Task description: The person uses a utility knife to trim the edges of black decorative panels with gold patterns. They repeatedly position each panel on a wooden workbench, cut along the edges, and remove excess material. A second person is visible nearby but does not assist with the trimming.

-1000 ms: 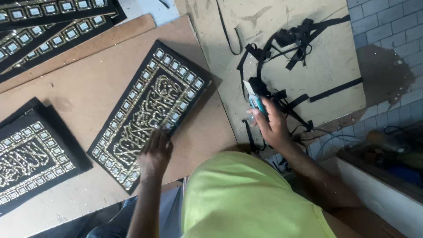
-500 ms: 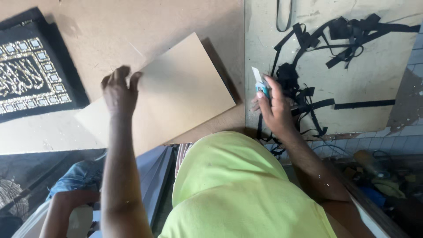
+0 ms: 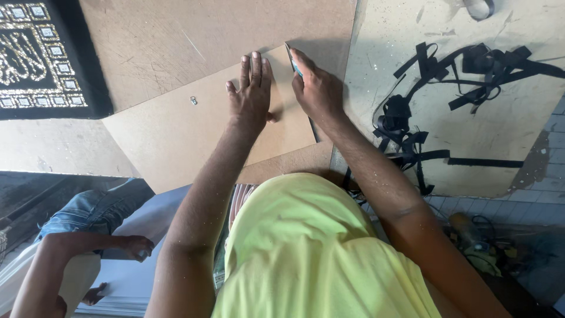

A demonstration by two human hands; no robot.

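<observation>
left hand (image 3: 252, 94) pressed flat, fingers spread, on the plain brown rectangular board (image 3: 194, 132); right hand (image 3: 316, 88) grips a small blue-handled cutter (image 3: 294, 62) at the board's edge.

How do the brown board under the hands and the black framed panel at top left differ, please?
The brown board is plain and bare; the black framed panel carries gold ornament. The left hand presses the board, while the panel lies untouched. The board sits skewed; the panel is partly out of view. Both lie flat.

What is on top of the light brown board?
The left hand lies flat on the board, and a small metal hook sits nearby. The right hand holds a blue cutter at its edge. The board's underside is hidden.
</observation>
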